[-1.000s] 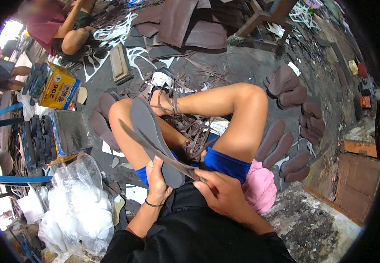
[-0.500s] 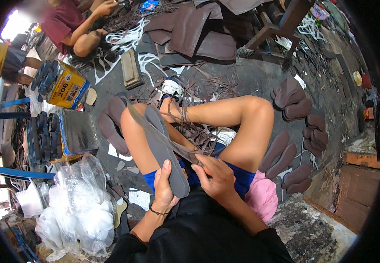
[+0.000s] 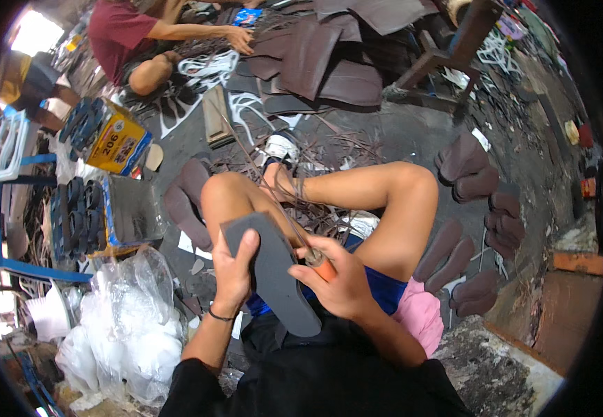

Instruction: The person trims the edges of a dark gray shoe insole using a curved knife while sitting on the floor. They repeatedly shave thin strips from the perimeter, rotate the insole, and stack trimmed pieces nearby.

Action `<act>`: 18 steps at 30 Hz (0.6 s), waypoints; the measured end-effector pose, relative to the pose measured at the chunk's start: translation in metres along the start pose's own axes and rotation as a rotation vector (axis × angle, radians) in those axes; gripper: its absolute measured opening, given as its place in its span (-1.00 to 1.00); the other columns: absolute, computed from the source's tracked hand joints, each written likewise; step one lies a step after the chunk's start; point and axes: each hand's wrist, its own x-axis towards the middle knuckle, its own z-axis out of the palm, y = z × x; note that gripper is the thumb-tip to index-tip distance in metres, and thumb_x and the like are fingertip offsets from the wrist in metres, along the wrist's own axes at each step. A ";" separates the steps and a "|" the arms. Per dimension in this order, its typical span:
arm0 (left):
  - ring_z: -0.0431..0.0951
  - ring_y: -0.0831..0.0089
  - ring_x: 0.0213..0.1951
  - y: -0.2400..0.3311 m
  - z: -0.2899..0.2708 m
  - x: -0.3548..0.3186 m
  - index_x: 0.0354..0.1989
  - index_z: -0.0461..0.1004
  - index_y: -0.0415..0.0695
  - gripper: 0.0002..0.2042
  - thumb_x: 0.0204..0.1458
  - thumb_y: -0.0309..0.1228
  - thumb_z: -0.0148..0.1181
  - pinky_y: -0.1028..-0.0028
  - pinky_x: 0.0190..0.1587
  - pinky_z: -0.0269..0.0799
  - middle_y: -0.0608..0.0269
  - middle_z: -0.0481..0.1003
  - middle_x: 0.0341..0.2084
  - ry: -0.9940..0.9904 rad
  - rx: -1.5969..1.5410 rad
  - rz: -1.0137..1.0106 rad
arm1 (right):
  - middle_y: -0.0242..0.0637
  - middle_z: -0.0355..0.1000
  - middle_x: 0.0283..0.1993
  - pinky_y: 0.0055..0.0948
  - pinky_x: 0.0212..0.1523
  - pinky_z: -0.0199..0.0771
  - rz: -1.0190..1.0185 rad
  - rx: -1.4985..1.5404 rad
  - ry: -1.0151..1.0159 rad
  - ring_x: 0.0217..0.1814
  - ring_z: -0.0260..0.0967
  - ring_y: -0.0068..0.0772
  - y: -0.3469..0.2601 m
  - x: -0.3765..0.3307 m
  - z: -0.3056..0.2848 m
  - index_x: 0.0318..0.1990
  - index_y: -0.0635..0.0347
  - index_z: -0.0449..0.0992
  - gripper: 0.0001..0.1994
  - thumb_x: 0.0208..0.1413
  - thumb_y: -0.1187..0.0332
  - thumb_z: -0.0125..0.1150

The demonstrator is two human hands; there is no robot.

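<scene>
The person is sitting on the floor w/ knees bent, holding a dark grey sole (image 3: 274, 274) over the lap. The left hand (image 3: 233, 272) is gripping the sole's left edge, thumb lying across its upper face, fingers wrapping behind. The sole is running diagonally from just below the left knee down to the right, its lower end sitting under the right hand (image 3: 340, 281). The right hand is closing around an orange-handled tool (image 3: 321, 264), its thin shaft slanting up-left past the sole's right edge. Brown sole cutouts (image 3: 468, 229) are lying on the floor to the right; clear plastic bags (image 3: 124, 326) are sitting just left of the left forearm.
</scene>
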 end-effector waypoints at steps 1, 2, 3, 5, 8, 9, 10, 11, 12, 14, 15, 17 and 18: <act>0.55 0.48 -0.16 0.007 -0.007 0.007 0.11 0.32 -0.17 -0.62 0.26 -0.19 0.14 0.43 -0.11 0.52 0.23 0.50 -0.15 0.005 0.041 0.024 | -0.20 0.53 -0.31 -0.47 -0.34 0.43 -0.009 -0.113 -0.016 -0.40 0.41 -0.47 -0.007 -0.009 -0.006 -0.01 0.27 0.52 -0.64 0.07 0.34 0.42; 0.55 0.52 -0.19 0.024 -0.008 0.010 0.06 0.36 -0.19 -0.65 0.24 -0.23 0.19 0.51 -0.12 0.50 0.24 0.53 -0.20 0.060 -0.092 -0.044 | -0.19 0.51 -0.31 -0.45 -0.37 0.41 -0.030 -0.215 -0.031 -0.43 0.40 -0.41 -0.007 -0.019 -0.020 0.03 0.25 0.50 -0.63 0.08 0.37 0.40; 0.55 0.54 -0.20 0.037 -0.006 0.010 0.06 0.36 -0.17 -0.65 0.25 -0.22 0.17 0.52 -0.14 0.51 0.26 0.53 -0.20 0.033 -0.123 -0.076 | -0.25 0.46 -0.41 -0.44 -0.44 0.36 -0.153 -0.274 0.040 -0.50 0.34 -0.40 -0.001 -0.029 -0.030 -0.01 0.23 0.53 -0.69 0.08 0.43 0.36; 0.56 0.57 -0.22 0.055 -0.011 0.008 0.07 0.36 -0.14 -0.66 0.26 -0.20 0.15 0.54 -0.17 0.52 0.29 0.53 -0.20 0.030 -0.141 -0.111 | -0.24 0.51 -0.37 -0.47 -0.48 0.36 -0.241 -0.361 -0.044 -0.53 0.34 -0.41 0.007 -0.055 -0.053 -0.03 0.23 0.55 -0.69 0.05 0.44 0.39; 0.57 0.59 -0.24 0.055 -0.016 -0.001 0.08 0.35 -0.11 -0.67 0.27 -0.19 0.13 0.56 -0.18 0.53 0.31 0.53 -0.20 0.049 -0.139 -0.178 | -0.22 0.56 -0.31 -0.48 -0.51 0.36 -0.115 -0.287 -0.181 -0.56 0.35 -0.44 0.013 -0.086 -0.062 -0.04 0.24 0.56 -0.67 0.00 0.46 0.43; 0.57 0.60 -0.24 0.055 -0.018 -0.004 0.08 0.35 -0.10 -0.67 0.27 -0.19 0.12 0.56 -0.17 0.53 0.32 0.53 -0.20 0.050 -0.154 -0.197 | -0.21 0.57 -0.28 -0.49 -0.51 0.37 -0.113 -0.277 -0.191 -0.56 0.36 -0.44 0.014 -0.088 -0.060 -0.04 0.25 0.56 -0.66 -0.02 0.47 0.44; 0.56 0.60 -0.24 0.052 -0.017 -0.007 0.09 0.35 -0.09 -0.67 0.27 -0.18 0.12 0.55 -0.17 0.53 0.33 0.53 -0.20 0.046 -0.174 -0.218 | -0.20 0.58 -0.25 -0.49 -0.51 0.38 -0.110 -0.273 -0.198 -0.56 0.36 -0.44 0.016 -0.090 -0.061 -0.04 0.25 0.56 -0.65 -0.04 0.48 0.45; 0.56 0.59 -0.24 0.050 -0.017 -0.009 0.10 0.35 -0.09 -0.66 0.27 -0.17 0.12 0.55 -0.16 0.53 0.33 0.52 -0.20 0.050 -0.191 -0.245 | -0.19 0.59 -0.23 -0.49 -0.51 0.39 -0.107 -0.268 -0.203 -0.56 0.36 -0.44 0.017 -0.093 -0.061 -0.05 0.26 0.56 -0.63 -0.05 0.48 0.46; 0.56 0.59 -0.23 0.047 -0.016 -0.013 0.10 0.34 -0.09 -0.66 0.27 -0.17 0.11 0.54 -0.15 0.53 0.33 0.52 -0.20 0.054 -0.197 -0.246 | -0.19 0.59 -0.22 -0.49 -0.51 0.39 -0.111 -0.275 -0.199 -0.55 0.37 -0.43 0.016 -0.094 -0.061 -0.05 0.26 0.56 -0.64 -0.06 0.48 0.46; 0.56 0.58 -0.22 0.046 -0.014 -0.018 0.10 0.34 -0.09 -0.65 0.28 -0.17 0.11 0.53 -0.14 0.53 0.32 0.51 -0.19 0.059 -0.209 -0.239 | -0.19 0.59 -0.22 -0.48 -0.50 0.40 -0.127 -0.286 -0.189 -0.53 0.39 -0.42 0.012 -0.091 -0.061 -0.06 0.26 0.56 -0.64 -0.07 0.49 0.47; 0.56 0.58 -0.21 0.045 -0.015 -0.020 0.10 0.34 -0.09 -0.66 0.27 -0.18 0.12 0.52 -0.14 0.53 0.32 0.51 -0.19 0.057 -0.199 -0.230 | -0.18 0.59 -0.21 -0.47 -0.50 0.41 -0.157 -0.307 -0.170 -0.52 0.40 -0.41 0.012 -0.089 -0.060 -0.06 0.26 0.56 -0.64 -0.06 0.49 0.47; 0.55 0.57 -0.20 0.044 -0.015 -0.020 0.09 0.33 -0.10 -0.67 0.27 -0.20 0.13 0.50 -0.13 0.53 0.31 0.51 -0.18 0.041 -0.180 -0.209 | -0.16 0.59 -0.21 -0.46 -0.49 0.42 -0.222 -0.354 -0.122 -0.50 0.43 -0.39 0.010 -0.083 -0.058 -0.07 0.26 0.57 -0.65 -0.06 0.49 0.46; 0.55 0.57 -0.20 0.043 -0.014 -0.020 0.08 0.33 -0.10 -0.67 0.26 -0.21 0.14 0.50 -0.13 0.53 0.30 0.51 -0.18 0.014 -0.177 -0.191 | -0.16 0.59 -0.21 -0.45 -0.48 0.43 -0.230 -0.368 -0.114 -0.48 0.44 -0.38 0.008 -0.078 -0.056 -0.07 0.26 0.57 -0.66 -0.05 0.48 0.46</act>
